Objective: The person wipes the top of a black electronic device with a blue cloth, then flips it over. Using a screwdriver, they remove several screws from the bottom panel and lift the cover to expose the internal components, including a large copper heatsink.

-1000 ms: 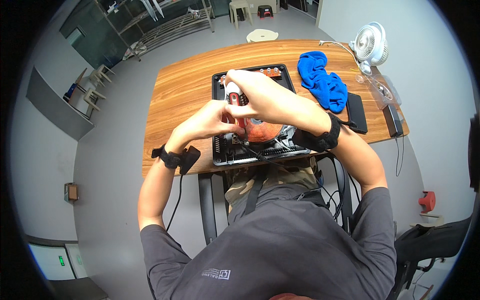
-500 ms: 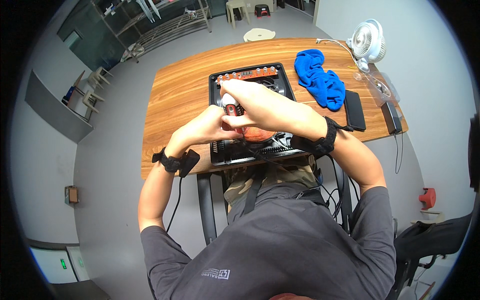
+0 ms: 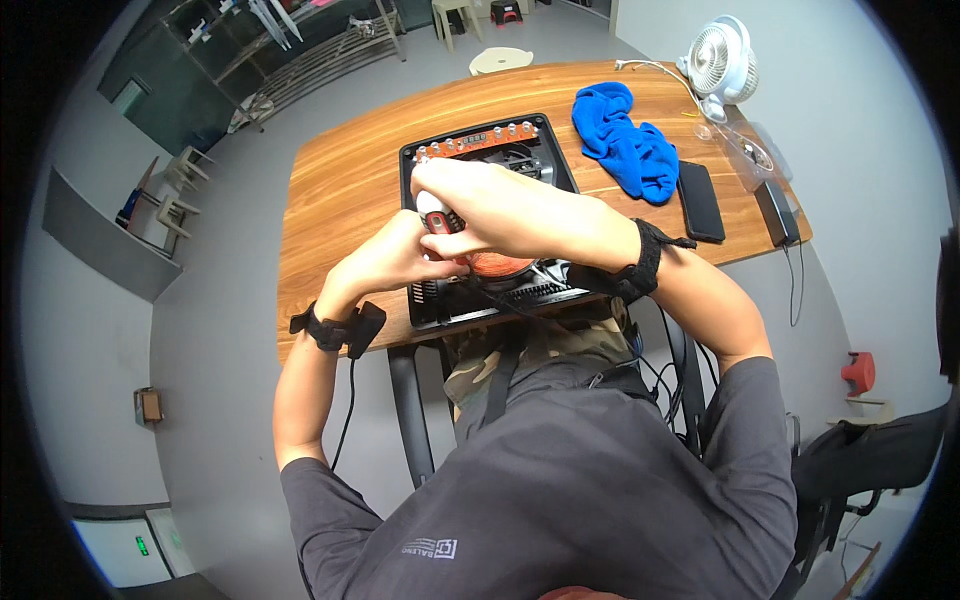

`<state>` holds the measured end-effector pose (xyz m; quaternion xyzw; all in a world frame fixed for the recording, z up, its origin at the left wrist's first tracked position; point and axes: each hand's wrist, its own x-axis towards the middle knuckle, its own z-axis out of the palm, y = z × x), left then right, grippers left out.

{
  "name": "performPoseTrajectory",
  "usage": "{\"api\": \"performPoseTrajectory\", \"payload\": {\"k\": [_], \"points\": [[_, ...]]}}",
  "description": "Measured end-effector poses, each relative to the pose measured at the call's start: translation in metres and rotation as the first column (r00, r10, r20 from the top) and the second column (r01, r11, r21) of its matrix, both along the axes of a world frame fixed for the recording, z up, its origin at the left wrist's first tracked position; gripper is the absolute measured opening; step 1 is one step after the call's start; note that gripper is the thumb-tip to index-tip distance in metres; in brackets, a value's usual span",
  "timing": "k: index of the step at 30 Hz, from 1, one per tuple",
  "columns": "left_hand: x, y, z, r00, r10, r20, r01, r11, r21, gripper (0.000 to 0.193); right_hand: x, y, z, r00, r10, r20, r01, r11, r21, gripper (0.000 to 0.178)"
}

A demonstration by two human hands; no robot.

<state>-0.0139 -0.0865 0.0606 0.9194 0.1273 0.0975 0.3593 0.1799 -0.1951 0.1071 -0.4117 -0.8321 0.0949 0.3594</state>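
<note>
An opened induction cooker (image 3: 560,160) lies on the table in front of me. Its black casing holds an orange circuit strip (image 3: 478,142) along the far side and a round copper coil (image 3: 500,265) nearer me. My right hand (image 3: 480,205) is wrapped round a red, black and white electric screwdriver (image 3: 436,216) above the casing's left part. My left hand (image 3: 392,252) is closed beside the tool's lower end, its thumb and fingers brought together; what they pinch is hidden. The screwdriver's tip is also out of sight behind the fingers.
Right of the cooker lie a crumpled blue cloth (image 3: 625,145), a black phone (image 3: 700,202) and a black adapter (image 3: 776,213) with a cord. A white fan (image 3: 720,65) and a clear plastic container (image 3: 748,155) stand at the wooden table's (image 3: 330,190) right edge.
The whole view has shifted slightly, so the table and its things sit a little higher and further left. Both hands keep the same hold over the cooker.
</note>
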Motion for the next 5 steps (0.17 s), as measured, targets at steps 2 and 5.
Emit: {"api": "performPoseTrajectory", "payload": {"k": [2, 5], "points": [[0.0011, -0.0005, 0.002, 1.0, 0.013, -0.005, -0.013, 1.0, -0.008, 0.029, -0.0013, -0.0019, 0.0025, 1.0, -0.01, -0.007, 0.009, 0.998, -0.066, 0.035], [0.005, -0.0029, 0.0027, 0.999, 0.038, -0.006, -0.038, 0.999, 0.016, 0.029, 0.0005, 0.0003, -0.003, 1.0, -0.003, 0.004, 0.003, 0.999, -0.043, 0.037]]}}
